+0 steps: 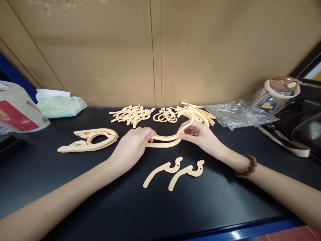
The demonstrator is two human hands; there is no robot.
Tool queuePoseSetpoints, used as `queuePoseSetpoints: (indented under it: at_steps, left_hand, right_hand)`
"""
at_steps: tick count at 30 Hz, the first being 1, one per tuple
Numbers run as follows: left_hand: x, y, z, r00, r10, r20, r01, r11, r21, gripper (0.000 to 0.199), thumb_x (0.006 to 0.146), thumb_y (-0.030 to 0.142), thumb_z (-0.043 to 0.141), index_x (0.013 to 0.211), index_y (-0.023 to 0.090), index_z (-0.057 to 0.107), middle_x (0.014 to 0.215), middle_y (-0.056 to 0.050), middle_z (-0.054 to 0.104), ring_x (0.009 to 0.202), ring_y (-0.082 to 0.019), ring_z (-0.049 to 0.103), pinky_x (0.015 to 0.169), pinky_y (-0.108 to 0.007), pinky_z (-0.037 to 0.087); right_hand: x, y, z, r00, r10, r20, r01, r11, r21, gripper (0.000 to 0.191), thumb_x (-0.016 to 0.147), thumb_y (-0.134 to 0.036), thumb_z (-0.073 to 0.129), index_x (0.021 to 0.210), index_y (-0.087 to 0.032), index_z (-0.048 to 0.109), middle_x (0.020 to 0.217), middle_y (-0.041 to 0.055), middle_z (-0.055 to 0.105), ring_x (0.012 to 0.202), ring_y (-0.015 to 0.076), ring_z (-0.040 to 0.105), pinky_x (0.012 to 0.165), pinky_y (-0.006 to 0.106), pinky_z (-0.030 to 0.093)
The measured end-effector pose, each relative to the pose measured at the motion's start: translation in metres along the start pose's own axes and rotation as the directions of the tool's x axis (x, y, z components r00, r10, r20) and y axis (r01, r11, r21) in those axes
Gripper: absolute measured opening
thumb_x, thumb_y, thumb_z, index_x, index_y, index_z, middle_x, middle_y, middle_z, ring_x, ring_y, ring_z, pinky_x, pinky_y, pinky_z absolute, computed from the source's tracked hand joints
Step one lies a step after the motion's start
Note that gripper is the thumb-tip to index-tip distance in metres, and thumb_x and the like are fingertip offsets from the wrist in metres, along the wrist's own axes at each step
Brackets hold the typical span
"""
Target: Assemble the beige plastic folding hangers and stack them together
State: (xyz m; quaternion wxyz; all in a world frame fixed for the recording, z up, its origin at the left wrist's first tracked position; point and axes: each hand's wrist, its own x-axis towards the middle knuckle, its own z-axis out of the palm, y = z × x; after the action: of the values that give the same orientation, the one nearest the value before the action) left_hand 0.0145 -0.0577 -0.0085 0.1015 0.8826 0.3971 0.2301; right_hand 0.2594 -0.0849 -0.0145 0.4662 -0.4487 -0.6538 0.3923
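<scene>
Between my hands is a partly assembled beige plastic folding hanger (165,137), made of curved arms with a hook at the right end. My left hand (134,142) is closed on the left part of the arms. At the joint, my right hand (198,135) pinches the hanger below its hook, which rises past the fingers. Two loose hanger pieces, a left one (160,170) and a right one (184,174), lie side by side on the black table (140,214) in front. Folded hangers (105,144) lie left of my left hand.
Along the back lie piles of short pieces (132,114), hooks (165,115) and long arms (197,113). A clear plastic bag (235,113) and a drinking bottle (274,95) are at right, near a dark bag (298,124). Tissues (60,105) and a white-red bag (22,110) sit left.
</scene>
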Motion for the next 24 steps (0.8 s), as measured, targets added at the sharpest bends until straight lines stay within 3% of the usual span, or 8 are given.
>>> queuePoseSetpoints:
  at_steps: [6,10,15,19,21,24]
  left_hand:
    - [0.0,0.001,0.0,1.0,0.019,-0.021,-0.019,1.0,-0.002,0.028,0.099,0.029,0.031,0.087,0.02,0.055,0.079,0.001,0.061,0.078,-0.017,0.056,0.075,-0.031,0.04]
    - [0.0,0.006,-0.008,0.986,0.132,-0.106,-0.108,0.973,0.204,0.029,0.099,0.031,0.033,0.088,0.02,0.057,0.083,0.0,0.065,0.082,-0.02,0.057,0.077,-0.036,0.037]
    - [-0.004,0.031,-0.012,0.892,0.401,-0.209,-0.236,0.806,0.542,0.03,0.094,0.041,0.045,0.09,0.016,0.06,0.084,-0.006,0.068,0.083,-0.025,0.06,0.082,-0.043,0.035]
    - [-0.008,0.049,-0.005,0.842,0.521,-0.142,-0.338,0.714,0.613,0.033,0.095,0.042,0.044,0.086,0.014,0.059,0.076,-0.005,0.066,0.074,-0.023,0.061,0.073,-0.038,0.039]
    - [-0.01,0.051,-0.001,0.846,0.523,-0.106,-0.376,0.726,0.576,0.031,0.098,0.035,0.04,0.083,0.014,0.057,0.069,-0.002,0.063,0.064,-0.019,0.06,0.063,-0.033,0.039]
    - [-0.012,0.047,0.002,0.909,0.41,-0.075,-0.335,0.826,0.452,0.029,0.101,0.032,0.034,0.086,0.016,0.053,0.064,0.001,0.063,0.054,-0.015,0.059,0.05,-0.026,0.034]
  right_hand:
    - [0.0,0.0,0.0,0.999,-0.038,-0.026,0.039,0.999,0.01,0.027,0.07,-0.038,0.076,0.082,-0.018,0.062,0.089,0.0022,0.065,0.078,0.0154,0.063,0.075,0.032,0.05]
    - [-0.003,-0.01,0.002,0.997,-0.045,-0.07,0.044,0.999,-0.015,0.026,0.071,-0.038,0.076,0.082,-0.019,0.064,0.082,0.0011,0.066,0.075,0.0155,0.064,0.072,0.03,0.05]
    - [-0.013,-0.026,0.015,0.995,-0.069,-0.077,0.07,0.997,0.013,0.021,0.069,-0.033,0.079,0.075,-0.019,0.064,0.075,-0.0016,0.063,0.072,0.0129,0.062,0.068,0.026,0.05]
    - [-0.023,-0.032,0.03,0.999,-0.035,0.015,0.033,0.994,0.103,0.022,0.069,-0.031,0.079,0.071,-0.019,0.061,0.069,-0.0039,0.06,0.064,0.0103,0.058,0.06,0.023,0.048]
    - [-0.026,-0.032,0.033,0.997,-0.005,0.071,-0.005,0.989,0.146,0.023,0.069,-0.032,0.079,0.071,-0.019,0.06,0.07,-0.004,0.06,0.064,0.0106,0.058,0.059,0.023,0.048]
    - [-0.026,-0.033,0.032,0.993,0.023,0.119,-0.04,0.989,0.139,0.018,0.076,-0.034,0.073,0.075,-0.019,0.063,0.074,-0.0021,0.062,0.07,0.0121,0.06,0.065,0.025,0.049]
